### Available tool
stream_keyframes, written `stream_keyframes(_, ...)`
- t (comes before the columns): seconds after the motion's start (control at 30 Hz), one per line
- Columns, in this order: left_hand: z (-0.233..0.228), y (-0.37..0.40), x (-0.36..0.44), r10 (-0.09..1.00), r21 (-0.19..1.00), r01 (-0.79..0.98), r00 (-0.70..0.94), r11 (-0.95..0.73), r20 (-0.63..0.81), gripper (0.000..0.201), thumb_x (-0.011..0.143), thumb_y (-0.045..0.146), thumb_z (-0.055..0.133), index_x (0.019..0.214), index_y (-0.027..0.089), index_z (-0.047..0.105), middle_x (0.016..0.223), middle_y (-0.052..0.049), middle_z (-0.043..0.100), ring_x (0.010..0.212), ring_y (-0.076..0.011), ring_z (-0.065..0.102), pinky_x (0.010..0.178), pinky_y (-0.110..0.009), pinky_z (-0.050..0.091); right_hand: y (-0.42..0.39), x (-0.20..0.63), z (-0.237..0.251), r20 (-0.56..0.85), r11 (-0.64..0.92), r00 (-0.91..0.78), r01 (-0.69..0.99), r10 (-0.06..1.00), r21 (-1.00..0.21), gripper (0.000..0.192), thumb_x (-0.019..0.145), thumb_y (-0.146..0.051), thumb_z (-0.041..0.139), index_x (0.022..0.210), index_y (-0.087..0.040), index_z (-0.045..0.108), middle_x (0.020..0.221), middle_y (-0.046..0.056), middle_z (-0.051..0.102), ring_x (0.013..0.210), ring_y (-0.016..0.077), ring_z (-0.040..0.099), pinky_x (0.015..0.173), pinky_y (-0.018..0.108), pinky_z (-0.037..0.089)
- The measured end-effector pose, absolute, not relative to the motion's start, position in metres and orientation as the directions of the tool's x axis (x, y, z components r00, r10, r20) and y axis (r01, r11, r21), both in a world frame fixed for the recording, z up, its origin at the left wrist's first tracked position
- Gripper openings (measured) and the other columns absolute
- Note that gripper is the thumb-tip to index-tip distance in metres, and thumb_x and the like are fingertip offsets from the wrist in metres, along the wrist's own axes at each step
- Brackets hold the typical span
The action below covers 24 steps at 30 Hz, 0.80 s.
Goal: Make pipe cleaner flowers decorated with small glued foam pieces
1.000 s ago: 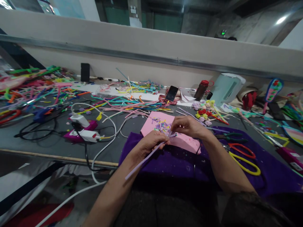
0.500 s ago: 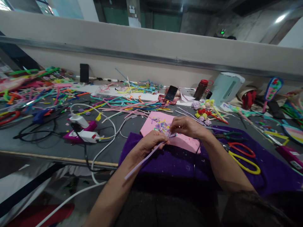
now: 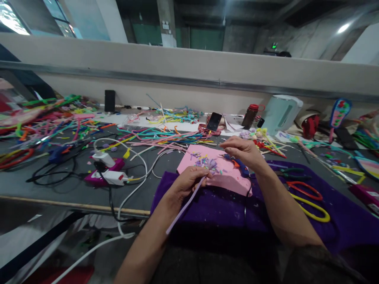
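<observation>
Left hand (image 3: 189, 182) pinching lilac strip (image 3: 186, 204) over pink foam block (image 3: 217, 173), right hand (image 3: 241, 150) fingers loosely curled above blue glue gun (image 3: 238, 165), scissors (image 3: 308, 199) well apart

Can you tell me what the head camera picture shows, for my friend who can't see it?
A person's left hand pinches a lilac pipe cleaner over a pink foam block on purple cloth, while the right hand hovers above a blue tool. Colourful pipe cleaners and yellow-handled scissors lie around.

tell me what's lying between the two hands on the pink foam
In the head view, small cut pipe-cleaner bits lie on the pink foam block between the left hand and right hand.
</observation>
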State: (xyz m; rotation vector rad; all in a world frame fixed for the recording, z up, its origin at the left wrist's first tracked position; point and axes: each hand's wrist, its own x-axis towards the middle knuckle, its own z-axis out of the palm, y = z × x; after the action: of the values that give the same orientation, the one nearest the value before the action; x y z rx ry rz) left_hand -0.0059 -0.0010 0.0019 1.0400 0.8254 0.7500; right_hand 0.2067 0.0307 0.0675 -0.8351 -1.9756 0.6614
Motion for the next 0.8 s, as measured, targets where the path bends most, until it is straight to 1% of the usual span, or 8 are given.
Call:
stream_keyframes(0.03, 0.002, -0.001, -0.006, 0.857, 0.932, -0.176, 0.472, 0.318, -0.204, 0.026, 0.069, 0.035, 0.06, 0.074, 0.01, 0.064, 0.044, 0.001, 0.051, 0.029, -0.0023, 0.031, 0.032, -0.018, 0.014, 0.032, 0.206, 0.065, 0.49, 0.585, -0.34, 0.291, 0.803, -0.757, 0.022, 0.077, -0.031, 0.057, 0.093, -0.021, 0.067, 0.082, 0.003, 0.06, 0.067, 0.0108, 0.053, 0.059, 0.024, 0.042)
stream_keyframes(0.1, 0.002, 0.0, -0.007, 0.885, 0.923, -0.242, 0.432, 0.299, -0.174, 0.028, 0.069, 0.037, 0.06, 0.077, 0.011, 0.063, 0.046, 0.001, 0.052, 0.031, -0.0024, 0.034, 0.032, -0.017, 0.016, 0.033, 0.201, 0.058, 0.4, 0.466, -0.273, 0.253, 0.875, -0.848, 0.024, 0.076, -0.033, 0.057, 0.094, -0.019, 0.066, 0.072, 0.001, 0.059, 0.055, 0.0085, 0.049, 0.048, 0.022, 0.039)
stream_keyframes(0.17, 0.002, 0.001, -0.007, 0.908, 0.913, -0.297, 0.39, 0.28, -0.152, 0.029, 0.069, 0.039, 0.061, 0.079, 0.011, 0.062, 0.049, 0.002, 0.053, 0.032, -0.002, 0.035, 0.031, -0.016, 0.017, 0.035, 0.192, 0.049, 0.312, 0.371, -0.277, 0.199, 0.909, -0.907, 0.027, 0.074, -0.035, 0.057, 0.093, -0.017, 0.064, 0.064, -0.001, 0.057, 0.049, 0.0078, 0.047, 0.042, 0.02, 0.034)
stream_keyframes(0.23, 0.002, 0.002, -0.007, 0.924, 0.903, -0.335, 0.356, 0.269, -0.143, 0.031, 0.069, 0.04, 0.061, 0.081, 0.012, 0.061, 0.052, 0.002, 0.053, 0.032, -0.0013, 0.035, 0.031, -0.015, 0.018, 0.034, 0.182, 0.04, 0.264, 0.325, -0.319, 0.157, 0.91, -0.932, 0.026, 0.073, -0.036, 0.058, 0.089, -0.016, 0.064, 0.061, -0.001, 0.055, 0.048, 0.0078, 0.047, 0.04, 0.019, 0.032)
stream_keyframes(0.4, 0.002, 0.002, -0.007, 0.969, 0.888, -0.418, 0.224, 0.191, -0.103, 0.031, 0.068, 0.04, 0.063, 0.084, 0.013, 0.061, 0.062, 0.003, 0.054, 0.036, 0.0001, 0.038, 0.031, -0.013, 0.02, 0.025, 0.158, 0.025, 0.231, 0.304, -0.412, 0.12, 0.882, -0.945, 0.023, 0.073, -0.038, 0.059, 0.072, -0.015, 0.06, 0.055, -0.003, 0.052, 0.045, 0.0065, 0.045, 0.041, 0.018, 0.033)
stream_keyframes(0.53, 0.003, 0.002, -0.007, 0.99, 0.891, -0.44, 0.127, 0.11, -0.06, 0.032, 0.067, 0.04, 0.065, 0.084, 0.012, 0.062, 0.053, 0.005, 0.046, 0.038, -0.0003, 0.037, 0.032, -0.013, 0.019, 0.013, 0.144, 0.02, 0.215, 0.294, -0.473, 0.098, 0.854, -0.951, 0.026, 0.076, -0.039, 0.055, 0.066, -0.015, 0.057, 0.053, -0.003, 0.051, 0.044, 0.0067, 0.045, 0.042, 0.018, 0.034)
stream_keyframes(0.7, 0.003, 0.001, -0.005, 0.994, 0.911, -0.408, 0.107, 0.065, -0.023, 0.037, 0.066, 0.042, 0.065, 0.086, 0.011, 0.063, 0.049, 0.006, 0.041, 0.038, -0.0011, 0.034, 0.033, -0.013, 0.018, 0.008, 0.133, 0.013, 0.242, 0.286, -0.471, 0.024, 0.848, -0.958, 0.025, 0.076, -0.037, 0.056, 0.064, -0.015, 0.056, 0.053, -0.003, 0.05, 0.044, 0.0063, 0.044, 0.043, 0.018, 0.033)
stream_keyframes(0.8, 0.004, 0.0, -0.004, 0.991, 0.906, -0.415, 0.128, 0.078, -0.027, 0.043, 0.064, 0.043, 0.066, 0.092, 0.011, 0.063, 0.051, 0.006, 0.044, 0.038, -0.0012, 0.035, 0.034, -0.014, 0.019, 0.009, 0.132, 0.01, 0.276, 0.315, -0.446, 0.013, 0.851, -0.949, 0.025, 0.075, -0.036, 0.056, 0.062, -0.014, 0.056, 0.054, -0.003, 0.051, 0.045, 0.0068, 0.045, 0.044, 0.019, 0.035)
